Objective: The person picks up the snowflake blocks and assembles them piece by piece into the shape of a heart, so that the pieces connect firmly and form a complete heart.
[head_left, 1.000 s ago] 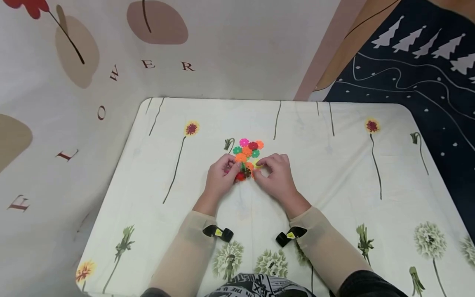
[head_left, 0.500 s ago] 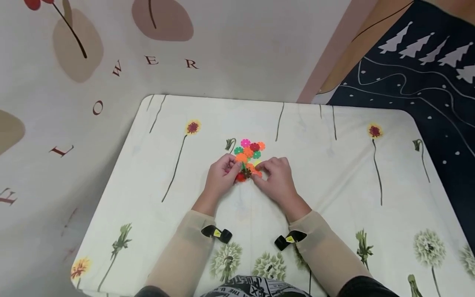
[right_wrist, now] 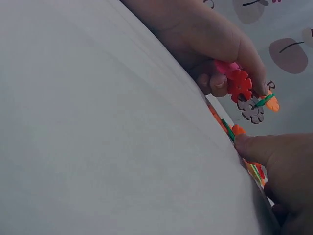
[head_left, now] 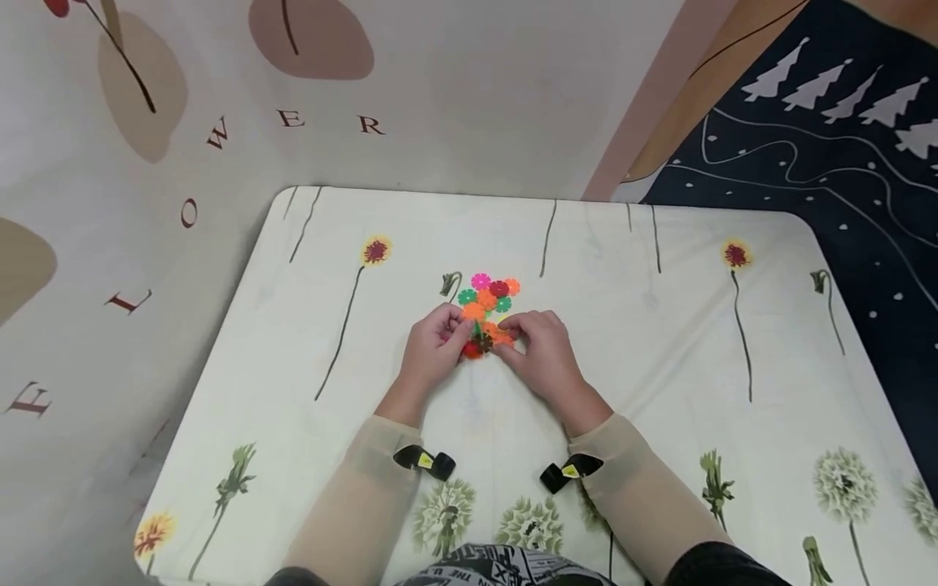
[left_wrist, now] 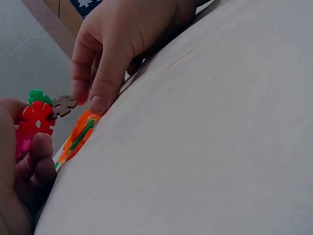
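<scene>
My left hand (head_left: 434, 346) holds a small cluster of plastic snowflake discs between thumb and fingers, raised off the table. Red (left_wrist: 39, 120), brown (right_wrist: 251, 110), green (left_wrist: 39, 96) and pink (right_wrist: 226, 67) discs show in it; the brown one juts toward the right hand. Close by on the right, my right hand (head_left: 544, 358) bends low over loose orange discs (left_wrist: 78, 137) lying on the table. Its thumb (right_wrist: 244, 143) touches an orange disc with a green one beside it. The fingertips partly hide these pieces, so a firm pinch is unclear.
Just beyond the hands lies a loose pile with pink (head_left: 480, 282), dark red (head_left: 499, 289), orange (head_left: 487, 298) and green (head_left: 503, 304) discs. They rest on a white flower-print tablecloth (head_left: 623, 350). A printed cloth wall (head_left: 454, 98) stands behind the table's far edge.
My right hand has shifted slightly left, from beside the yellow disc onto the orange discs. The left hand keeps its hold on the cluster, and the head view has tilted a little.
</scene>
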The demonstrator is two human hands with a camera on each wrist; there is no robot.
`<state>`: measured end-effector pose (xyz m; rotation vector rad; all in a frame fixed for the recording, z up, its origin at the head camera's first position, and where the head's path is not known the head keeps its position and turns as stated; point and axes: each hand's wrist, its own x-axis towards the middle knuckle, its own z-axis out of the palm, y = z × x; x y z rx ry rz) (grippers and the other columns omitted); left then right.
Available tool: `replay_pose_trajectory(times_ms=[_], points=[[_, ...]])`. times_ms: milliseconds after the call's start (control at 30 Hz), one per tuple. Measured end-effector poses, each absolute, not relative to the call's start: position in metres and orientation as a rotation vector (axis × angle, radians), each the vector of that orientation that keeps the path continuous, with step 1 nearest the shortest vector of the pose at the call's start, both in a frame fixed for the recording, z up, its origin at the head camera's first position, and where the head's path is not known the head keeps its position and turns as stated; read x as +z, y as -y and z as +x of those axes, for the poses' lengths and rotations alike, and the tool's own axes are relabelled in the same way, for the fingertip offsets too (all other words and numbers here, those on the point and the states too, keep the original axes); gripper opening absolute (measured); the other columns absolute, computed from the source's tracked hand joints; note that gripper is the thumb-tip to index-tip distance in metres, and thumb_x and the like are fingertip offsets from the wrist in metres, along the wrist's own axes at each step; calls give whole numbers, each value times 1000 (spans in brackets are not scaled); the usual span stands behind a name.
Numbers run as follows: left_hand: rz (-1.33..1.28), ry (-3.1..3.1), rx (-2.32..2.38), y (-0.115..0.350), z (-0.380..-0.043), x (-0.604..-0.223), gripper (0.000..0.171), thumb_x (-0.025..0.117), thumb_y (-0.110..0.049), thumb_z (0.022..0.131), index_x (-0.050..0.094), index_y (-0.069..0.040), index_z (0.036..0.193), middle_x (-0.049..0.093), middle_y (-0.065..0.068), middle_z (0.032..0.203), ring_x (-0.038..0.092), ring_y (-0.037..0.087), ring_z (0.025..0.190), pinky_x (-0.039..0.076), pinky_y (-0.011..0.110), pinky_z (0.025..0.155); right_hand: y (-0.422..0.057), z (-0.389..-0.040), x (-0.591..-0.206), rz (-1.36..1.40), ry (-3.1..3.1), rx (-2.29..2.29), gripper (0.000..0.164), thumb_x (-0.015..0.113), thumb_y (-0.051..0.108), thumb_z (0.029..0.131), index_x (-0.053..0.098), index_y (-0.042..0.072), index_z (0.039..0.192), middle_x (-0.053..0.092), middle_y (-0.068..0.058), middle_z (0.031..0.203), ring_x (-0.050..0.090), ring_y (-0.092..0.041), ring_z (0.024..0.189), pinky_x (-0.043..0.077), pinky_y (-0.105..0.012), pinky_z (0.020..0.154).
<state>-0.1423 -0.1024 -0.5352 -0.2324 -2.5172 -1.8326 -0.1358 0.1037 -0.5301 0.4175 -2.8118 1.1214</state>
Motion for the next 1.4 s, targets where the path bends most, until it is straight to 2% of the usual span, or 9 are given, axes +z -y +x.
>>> replay_pose_trajectory(times_ms=[200, 433, 667, 867, 1033, 1233, 1400], points=[[-232, 2526, -1829, 103, -141, -535, 13, 69, -17, 105, 65, -9, 96, 61, 2, 75, 59, 19, 60, 51, 26, 61, -105, -133, -537, 542, 2578, 1386, 29, 92, 3, 83, 77, 4, 108, 68, -4, 92, 64, -15, 78, 59, -30, 72], [-256, 2538, -1837, 103, -139, -534, 13, 69, -14, 104, 65, -8, 93, 59, 2, 73, 56, 21, 65, 48, 27, 64, -107, -135, -542, 325, 2333, 1638, 15, 93, 9, 84, 82, 8, 94, 75, -1, 83, 62, -14, 67, 52, -20, 63], [-322, 2553, -1818, 101, -142, -532, 17, 68, -13, 105, 62, -9, 90, 55, 2, 70, 52, 22, 70, 44, 29, 67, -109, -139, -539, 358, 2300, 1646, 9, 84, 5, 93, 80, 5, 101, 78, -6, 96, 72, -18, 83, 57, -19, 77], [-348, 2549, -1827, 103, -143, -531, 17, 70, -12, 103, 63, -11, 87, 55, 0, 68, 51, 21, 67, 42, 29, 63, -107, -141, -537, 427, 2307, 1748, 10, 80, 2, 95, 77, 4, 104, 79, -7, 103, 75, -22, 95, 59, -23, 87], [-386, 2547, -1844, 104, -142, -532, 19, 67, -11, 103, 62, -10, 85, 53, 0, 66, 49, 21, 64, 40, 29, 62, -104, -138, -536, 466, 2297, 1740, 11, 79, -5, 93, 76, -1, 103, 78, -13, 102, 75, -28, 95, 57, -19, 87], [-398, 2564, -1821, 105, -140, -534, 24, 62, -14, 108, 62, -9, 84, 52, 0, 64, 50, 22, 64, 41, 32, 62, -98, -129, -521, 521, 2253, 1737, 13, 74, -18, 90, 72, -12, 102, 76, -25, 100, 74, -40, 91, 56, -16, 85], [-399, 2583, -1818, 106, -139, -533, 25, 62, -16, 108, 62, -11, 83, 52, 0, 65, 50, 22, 64, 41, 32, 63, -95, -126, -516, 529, 2243, 1748, 12, 74, -18, 90, 72, -13, 101, 76, -26, 100, 74, -40, 92, 57, -17, 86]])
